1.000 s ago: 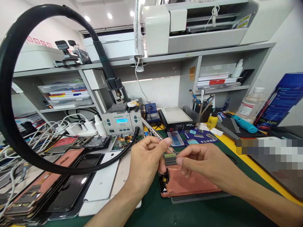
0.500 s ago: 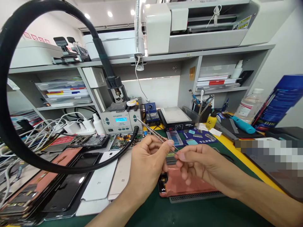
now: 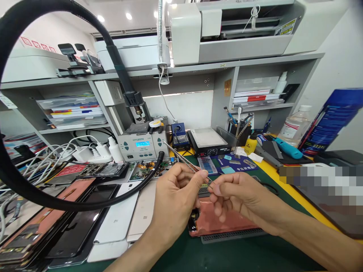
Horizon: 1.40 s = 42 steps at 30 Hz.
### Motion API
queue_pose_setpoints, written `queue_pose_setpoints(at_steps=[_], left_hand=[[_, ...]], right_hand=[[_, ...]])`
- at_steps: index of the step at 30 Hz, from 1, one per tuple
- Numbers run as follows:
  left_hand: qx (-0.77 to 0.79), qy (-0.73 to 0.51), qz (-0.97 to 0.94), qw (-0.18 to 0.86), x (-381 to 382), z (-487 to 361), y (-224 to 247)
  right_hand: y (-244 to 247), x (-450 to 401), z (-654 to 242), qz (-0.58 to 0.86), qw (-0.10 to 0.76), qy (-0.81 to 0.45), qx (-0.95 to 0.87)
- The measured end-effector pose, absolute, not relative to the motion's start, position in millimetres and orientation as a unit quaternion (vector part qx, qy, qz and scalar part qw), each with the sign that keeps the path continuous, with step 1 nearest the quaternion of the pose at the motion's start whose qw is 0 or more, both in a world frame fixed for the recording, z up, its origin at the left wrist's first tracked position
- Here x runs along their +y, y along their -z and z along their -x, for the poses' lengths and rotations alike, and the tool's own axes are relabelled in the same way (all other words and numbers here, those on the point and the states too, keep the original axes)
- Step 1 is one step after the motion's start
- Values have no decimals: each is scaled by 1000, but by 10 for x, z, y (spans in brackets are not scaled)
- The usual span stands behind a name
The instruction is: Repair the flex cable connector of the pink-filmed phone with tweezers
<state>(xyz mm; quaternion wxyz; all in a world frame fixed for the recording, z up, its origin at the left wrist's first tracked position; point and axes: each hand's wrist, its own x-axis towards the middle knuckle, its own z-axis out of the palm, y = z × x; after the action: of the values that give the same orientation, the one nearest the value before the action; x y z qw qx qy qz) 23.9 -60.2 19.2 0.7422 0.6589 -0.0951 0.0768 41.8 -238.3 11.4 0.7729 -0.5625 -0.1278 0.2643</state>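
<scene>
My left hand (image 3: 177,200) is closed around a pair of thin metal tweezers (image 3: 181,158), whose one end points up and left toward the grey station. At their other end, the thumb and fingertips of my right hand (image 3: 241,192) are pinched together; anything between them is too small to make out. Below both hands a phone part with a pinkish-red film (image 3: 227,223) lies on a grey perforated plate (image 3: 235,237) on the green mat (image 3: 210,257).
Several phones, including a white one (image 3: 119,211), lie at the left under a looping black hose (image 3: 85,206). Behind stand a hot-air station (image 3: 143,147), a flat heating plate (image 3: 210,138) and a yellow bottle (image 3: 250,145). A pixelated area is at the right.
The view has shifted slightly, so the surroundings appear a little further left. Both hands keep nearly the same pose around the tweezers.
</scene>
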Motion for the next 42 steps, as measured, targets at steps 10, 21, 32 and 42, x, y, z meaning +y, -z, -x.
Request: queue_pose_setpoints(at_steps=[10, 21, 32, 42], left_hand=[[-95, -81, -660, 741, -606, -231, -202], [-113, -79, -659, 739, -578, -258, -202], [-102, -74, -660, 740, -564, -262, -233], [-130, -75, -620, 770, -467, -328, -225]], right_hand=[[-134, -2364, -411, 577, 768, -252, -117], [-152, -2389, -418, 556, 773, -271, -140], [-196, -2393, -399, 613, 736, -248, -145], [-207, -2444, -388, 628, 709, -264, -182]])
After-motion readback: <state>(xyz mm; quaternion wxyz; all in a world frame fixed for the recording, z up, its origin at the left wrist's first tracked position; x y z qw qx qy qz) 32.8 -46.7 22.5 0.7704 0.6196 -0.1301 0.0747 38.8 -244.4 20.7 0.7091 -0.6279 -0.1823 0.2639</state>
